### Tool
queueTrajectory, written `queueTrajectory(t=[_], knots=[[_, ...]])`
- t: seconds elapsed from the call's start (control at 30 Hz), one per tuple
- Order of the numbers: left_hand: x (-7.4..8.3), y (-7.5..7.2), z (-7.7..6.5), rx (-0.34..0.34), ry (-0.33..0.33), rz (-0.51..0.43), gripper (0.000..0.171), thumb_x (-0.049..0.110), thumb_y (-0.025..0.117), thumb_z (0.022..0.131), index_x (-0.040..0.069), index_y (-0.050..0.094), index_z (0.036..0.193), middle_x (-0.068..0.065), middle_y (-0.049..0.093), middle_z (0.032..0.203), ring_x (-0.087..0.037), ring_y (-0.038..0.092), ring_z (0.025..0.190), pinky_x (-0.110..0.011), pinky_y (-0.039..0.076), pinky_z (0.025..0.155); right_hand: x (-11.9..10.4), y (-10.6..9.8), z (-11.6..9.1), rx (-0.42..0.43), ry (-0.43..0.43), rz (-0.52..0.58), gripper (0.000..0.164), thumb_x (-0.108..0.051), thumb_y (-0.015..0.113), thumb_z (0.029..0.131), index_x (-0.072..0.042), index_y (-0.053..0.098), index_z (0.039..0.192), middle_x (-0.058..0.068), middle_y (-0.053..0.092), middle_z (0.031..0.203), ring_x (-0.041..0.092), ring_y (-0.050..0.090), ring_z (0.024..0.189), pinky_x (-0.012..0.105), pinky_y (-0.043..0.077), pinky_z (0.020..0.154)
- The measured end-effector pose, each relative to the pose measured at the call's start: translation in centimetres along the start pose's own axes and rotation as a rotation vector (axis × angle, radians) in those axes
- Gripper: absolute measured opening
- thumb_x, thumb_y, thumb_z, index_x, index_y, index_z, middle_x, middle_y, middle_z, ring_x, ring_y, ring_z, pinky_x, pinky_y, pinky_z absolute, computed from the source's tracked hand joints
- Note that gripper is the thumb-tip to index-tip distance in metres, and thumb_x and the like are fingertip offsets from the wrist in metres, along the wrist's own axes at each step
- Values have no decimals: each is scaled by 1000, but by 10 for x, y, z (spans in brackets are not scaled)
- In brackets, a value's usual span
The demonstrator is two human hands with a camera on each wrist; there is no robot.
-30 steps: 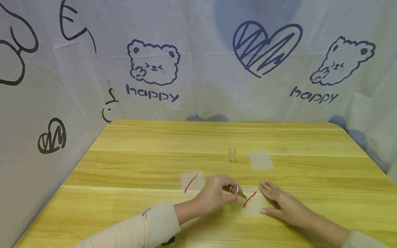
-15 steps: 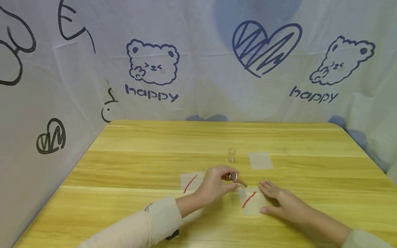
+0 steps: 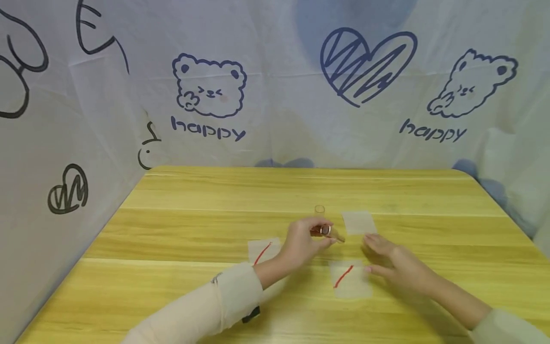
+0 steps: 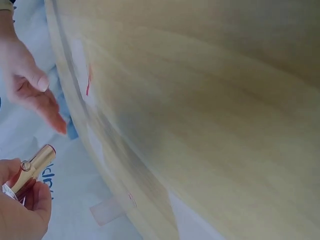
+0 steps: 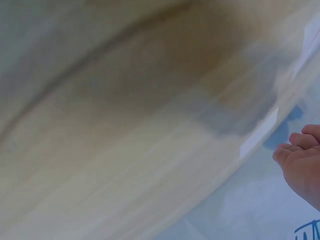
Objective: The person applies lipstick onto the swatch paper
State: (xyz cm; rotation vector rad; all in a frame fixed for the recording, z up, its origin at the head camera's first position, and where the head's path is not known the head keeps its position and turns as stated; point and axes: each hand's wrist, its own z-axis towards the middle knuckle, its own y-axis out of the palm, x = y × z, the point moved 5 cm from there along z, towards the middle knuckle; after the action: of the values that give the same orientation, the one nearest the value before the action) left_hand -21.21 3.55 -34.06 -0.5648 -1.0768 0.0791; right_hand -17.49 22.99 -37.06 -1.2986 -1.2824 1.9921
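Observation:
In the head view my left hand [image 3: 298, 243] pinches a gold lipstick [image 3: 325, 231] between thumb and fingers, its tip pointing right and down over the table. The left wrist view shows the lipstick [image 4: 39, 165] with a reddish edge at its end. My right hand [image 3: 406, 270] has its fingers extended, between a marked paper square [image 3: 358, 284] with one slanted red stroke and a blank paper square [image 3: 359, 223] farther back. Another square [image 3: 257, 246] with a red stroke lies left, partly hidden by my left arm. A clear cap [image 3: 320, 209] stands behind my left hand, its lower part hidden.
The wooden table [image 3: 180, 220] has its far edge against a pale cloth backdrop [image 3: 275, 95] with drawn bears and hearts. A dark object [image 3: 251, 314] shows beneath my left cuff.
My left hand has moved away from the front marked square toward the back with the lipstick. My right hand has left that square and shifted back toward the blank one.

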Motion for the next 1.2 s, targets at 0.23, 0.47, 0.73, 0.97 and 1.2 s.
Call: queueTrajectory(t=[0.23,0.47,0.73,0.97,1.2], knots=[[9,9,12,15,6,-4,24,0,71,78,-4,67,102,-13,66,87,-21,65,83,-13,53,75,11,-15,9,35,44,-14,66,-27,67,85,11,42,132,34,37,137,52,36,124,61,36,98],[13,23,24,17,1,23,25,3,72,79,-2,67,102,-11,66,89,-16,64,83,-14,53,76,25,-25,20,90,45,-31,66,-24,68,84,12,41,132,35,37,136,51,43,119,60,39,95],[11,29,43,69,4,90,23,5,73,78,0,68,101,-8,68,91,-14,65,85,-11,52,75,41,-31,33,128,43,-45,64,-17,70,83,16,40,130,38,40,132,52,40,120,59,40,95],[1,40,56,73,-36,104,24,5,74,77,0,69,100,-8,69,92,-13,65,85,-10,50,73,56,-30,42,70,99,-55,66,-24,68,85,16,40,131,37,38,134,53,37,123,61,35,99],[-5,46,67,110,-41,113,26,4,74,77,-2,68,101,-9,70,91,-14,63,83,-13,50,70,69,-24,49,22,118,-25,62,-18,65,87,17,39,130,36,36,135,52,33,126,60,28,104]])
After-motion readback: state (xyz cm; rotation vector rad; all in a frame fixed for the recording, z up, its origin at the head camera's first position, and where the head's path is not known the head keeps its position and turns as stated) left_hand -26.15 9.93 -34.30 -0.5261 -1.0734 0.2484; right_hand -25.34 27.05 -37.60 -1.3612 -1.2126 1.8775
